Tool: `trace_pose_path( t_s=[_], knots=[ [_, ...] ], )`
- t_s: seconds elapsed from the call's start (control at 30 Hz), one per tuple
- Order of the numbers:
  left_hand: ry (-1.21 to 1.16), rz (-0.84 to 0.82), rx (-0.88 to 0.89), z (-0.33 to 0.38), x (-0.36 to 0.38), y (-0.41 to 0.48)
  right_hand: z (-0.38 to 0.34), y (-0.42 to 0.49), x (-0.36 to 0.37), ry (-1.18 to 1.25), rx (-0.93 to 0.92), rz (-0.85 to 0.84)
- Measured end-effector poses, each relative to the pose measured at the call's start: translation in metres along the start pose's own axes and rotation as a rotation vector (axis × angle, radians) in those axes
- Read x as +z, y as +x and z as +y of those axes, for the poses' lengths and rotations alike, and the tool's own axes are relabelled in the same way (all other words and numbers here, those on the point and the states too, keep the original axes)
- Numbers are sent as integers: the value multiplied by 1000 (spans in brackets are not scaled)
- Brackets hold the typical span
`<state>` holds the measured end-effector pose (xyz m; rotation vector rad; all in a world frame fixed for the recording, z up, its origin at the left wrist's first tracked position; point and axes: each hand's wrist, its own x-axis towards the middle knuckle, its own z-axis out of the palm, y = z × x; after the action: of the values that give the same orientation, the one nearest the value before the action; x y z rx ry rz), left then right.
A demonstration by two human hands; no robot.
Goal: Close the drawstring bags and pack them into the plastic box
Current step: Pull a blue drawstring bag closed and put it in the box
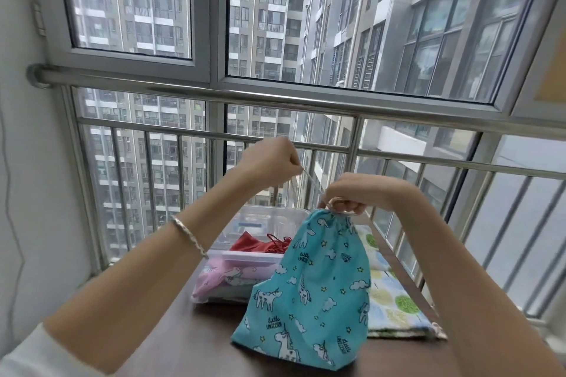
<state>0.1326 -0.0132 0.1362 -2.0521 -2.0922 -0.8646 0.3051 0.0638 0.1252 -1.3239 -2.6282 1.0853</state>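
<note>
At centre frame, my left hand [269, 159] is raised and curled, its fingers pinching a thin pale drawstring cord [310, 178] that runs taut, down and to the right. There my right hand [352, 193] has its fingers closed round the gathered neck of a teal cotton drawstring bag printed with white unicorns, clouds and yellow stars [306, 291]. The bag hangs from that grip in soft folds, and its lower edge rests on the dark brown, smooth tabletop [199, 340] in the lower centre.

Just behind it to the left stands a clear rectangular plastic box [251, 255]. A crumpled red cloth bag with a tangle of red cord [254, 243] lies inside, and a pink unicorn-print bag [220, 278] shows through the near wall.

To the right of the teal bag, touching it, a pale fabric bag printed with green and yellow round trees [395, 300] lies flat along the tabletop's edge.

A braided silver bracelet [190, 236] circles my left wrist. Across the middle of the frame runs a polished steel railing [306, 101], with apartment towers behind the glass.
</note>
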Motion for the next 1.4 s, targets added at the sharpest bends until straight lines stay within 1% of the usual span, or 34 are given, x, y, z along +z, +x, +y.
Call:
trace_pose_path(
  t_s=[0.03,0.07,0.1,0.2,0.23,0.27,0.37,0.43,0.5,0.6,0.7,0.77,0.8,0.87,0.97,1.03,1.1,1.2,1.27,1.4],
  knots=[
    [-41,35,-35,1,3,4,1,0,2,98,-71,-55],
    [-138,30,-74,3,7,7,3,0,5,172,-132,-91],
    [-276,-22,-130,4,14,12,4,0,9,229,-176,-96],
    [-737,-333,-394,16,32,12,8,5,18,435,-247,-16],
    [-820,-395,-444,20,38,7,9,7,20,503,-261,3],
    [-852,-412,-444,22,43,3,9,8,23,559,-266,16],
    [-839,-317,-293,22,55,-7,8,5,31,685,-299,34],
    [-798,-231,-192,16,58,-10,7,1,36,708,-326,77],
    [-771,-177,-153,14,57,-13,5,-1,39,720,-337,138],
    [-841,-205,-178,14,56,-16,4,-1,41,775,-346,228],
    [-896,-204,-334,3,46,-20,9,-1,39,755,-298,381],
    [-976,-203,-378,-11,41,-20,17,-1,35,774,-267,455],
    [-968,-210,-372,-16,40,-21,19,-2,34,776,-261,445],
    [-859,-256,-322,-17,40,-23,18,-4,37,731,-260,388],
    [-684,-341,-219,-7,42,-25,13,-6,41,657,-294,394],
    [-685,-370,-208,-5,41,-25,12,-8,38,696,-308,396],
    [-726,-394,-221,-6,41,-25,13,-10,34,741,-303,363],
    [-799,-378,-210,-4,42,-22,14,-18,30,772,-338,309],
    [-841,-352,-186,0,44,-21,14,-22,30,706,-356,363],
    [-790,-212,-93,9,48,-27,19,-21,37,310,-409,621]
  ],
)
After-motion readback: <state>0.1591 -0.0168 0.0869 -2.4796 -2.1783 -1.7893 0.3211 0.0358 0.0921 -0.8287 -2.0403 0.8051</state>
